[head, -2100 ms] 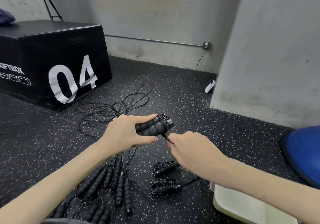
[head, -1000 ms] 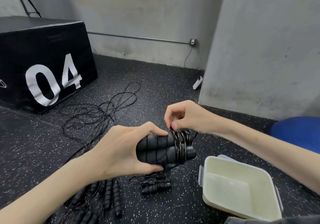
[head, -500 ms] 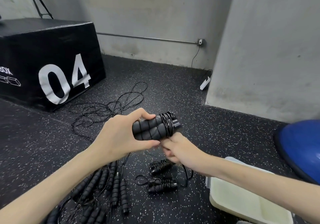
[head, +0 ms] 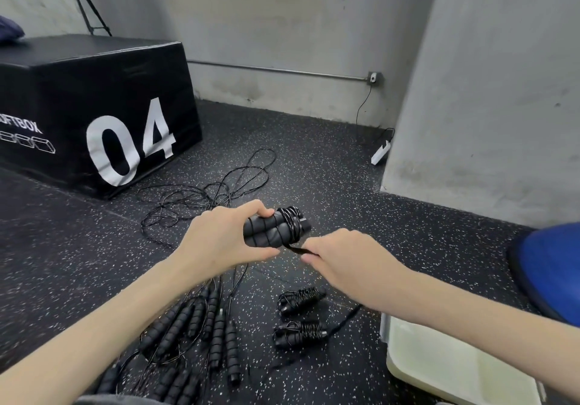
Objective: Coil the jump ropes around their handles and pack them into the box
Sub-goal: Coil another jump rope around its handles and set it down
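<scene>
Two coiled jump ropes [head: 299, 315] lie beside one box [head: 445, 370].

Loose handles [head: 201, 326] left of two coiled ropes [head: 299, 316]; box [head: 455, 370] right; plyo box [head: 94, 106] behind.

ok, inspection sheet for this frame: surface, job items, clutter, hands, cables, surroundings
Surface: speckled black rubber floor.
Job's things: paired handles being wrapped; two coiled ropes on floor; uncoiled handles; loose rope tangle; white box, no ropes seen inside.
Clutter: nothing seen.
Hands: left hand grips handles; right hand pinches rope end.
Cables: power strip and lead by wall.
Surroundings: black "04" soft box, blue dome, concrete walls.
</scene>
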